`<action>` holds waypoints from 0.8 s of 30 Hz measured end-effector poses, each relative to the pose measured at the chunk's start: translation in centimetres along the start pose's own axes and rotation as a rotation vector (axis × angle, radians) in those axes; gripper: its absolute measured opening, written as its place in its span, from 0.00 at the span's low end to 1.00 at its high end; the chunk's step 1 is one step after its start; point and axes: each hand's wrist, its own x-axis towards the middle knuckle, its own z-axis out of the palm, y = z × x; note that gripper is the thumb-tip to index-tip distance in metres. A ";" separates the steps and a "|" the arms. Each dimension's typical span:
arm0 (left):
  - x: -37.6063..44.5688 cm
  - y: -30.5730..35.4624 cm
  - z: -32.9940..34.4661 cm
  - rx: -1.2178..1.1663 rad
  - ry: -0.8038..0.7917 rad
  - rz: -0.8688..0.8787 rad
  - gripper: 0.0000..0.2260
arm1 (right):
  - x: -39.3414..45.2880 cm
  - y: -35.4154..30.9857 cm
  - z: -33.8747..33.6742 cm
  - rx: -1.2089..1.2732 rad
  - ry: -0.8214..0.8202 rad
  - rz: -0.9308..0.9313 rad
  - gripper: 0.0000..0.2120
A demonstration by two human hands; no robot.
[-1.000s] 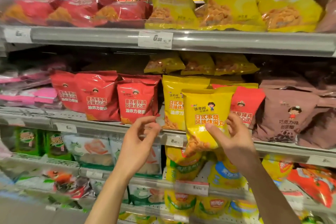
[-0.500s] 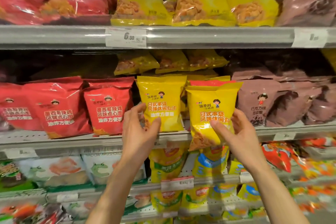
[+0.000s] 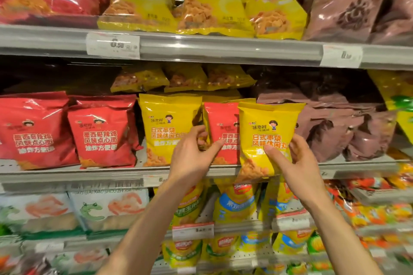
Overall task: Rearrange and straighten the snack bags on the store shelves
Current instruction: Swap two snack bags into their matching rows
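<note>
The right hand (image 3: 297, 161) grips a yellow bag (image 3: 266, 138) at its lower part, thumb across the front and fingers curled round its right edge. The bag is held upright in front of the middle shelf (image 3: 67, 174), its bottom hanging below the shelf lip.

At nine o'clock from it, the left hand (image 3: 192, 154) reaches to the shelf front, fingers curled and thumb stretched toward a red bag (image 3: 220, 131). The fingertips sit at the gap between that red bag and a second yellow bag (image 3: 166, 127) at its nine o'clock; whether they pinch either bag's edge, I cannot tell.

Both these bags stand upright on the middle shelf. Further toward nine o'clock stand two more red bags (image 3: 100, 136). At three o'clock from the held bag, brown bags (image 3: 348, 131) lie slumped.

Behind, small yellow bags (image 3: 185, 78) lie on top of the row.

At twelve o'clock, the upper shelf (image 3: 223, 49) carries a price tag (image 3: 112, 46) and three yellow bags (image 3: 212, 6) leaning back.

At six o'clock, the lower shelves hold mixed yellow bags (image 3: 232, 203), blurred.
</note>
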 end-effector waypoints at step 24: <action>-0.3 0.7 -7.6 -0.039 0.178 0.040 0.10 | 1.0 0.2 1.7 -0.009 0.040 0.019 0.20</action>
